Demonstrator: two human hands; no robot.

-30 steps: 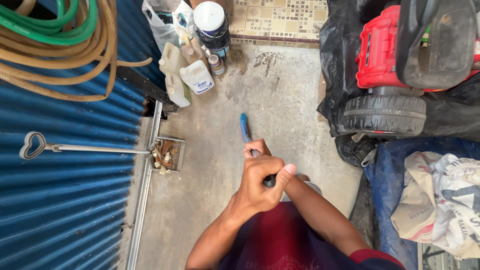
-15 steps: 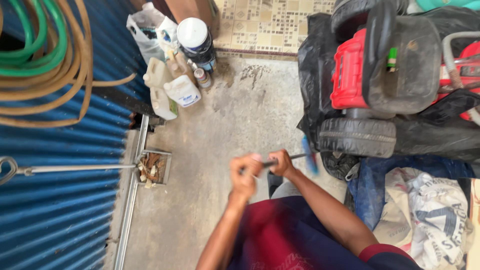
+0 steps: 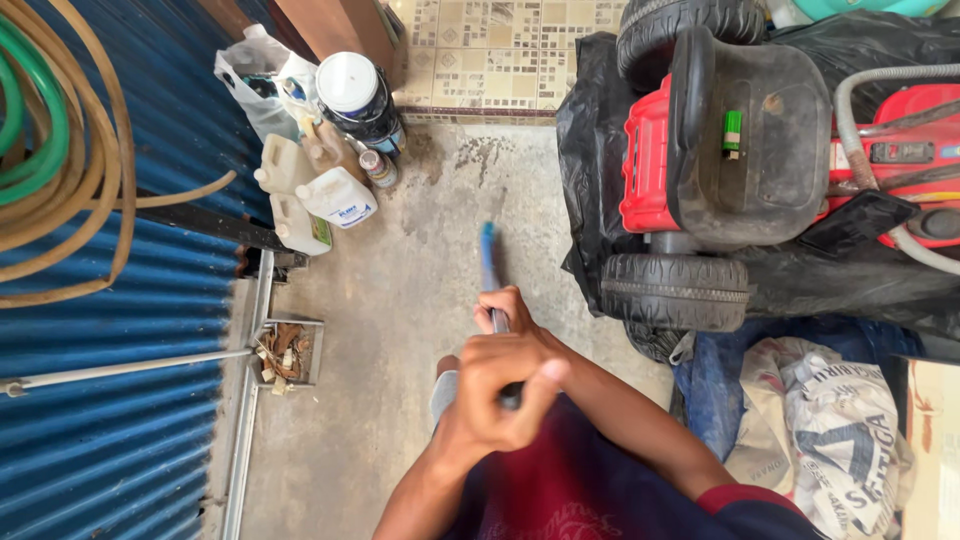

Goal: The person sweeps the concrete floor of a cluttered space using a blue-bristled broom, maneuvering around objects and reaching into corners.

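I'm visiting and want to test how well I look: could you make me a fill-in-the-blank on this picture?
1. Both hands, left hand and right hand, grip one long stick whose far end is coloured ____.
2. The corrugated shutter on the left is coloured ____.
3. The toy car on the right has a body coloured ____.
4. The big tub near the jugs has a lid coloured ____.

Missing words: blue; blue; red; white
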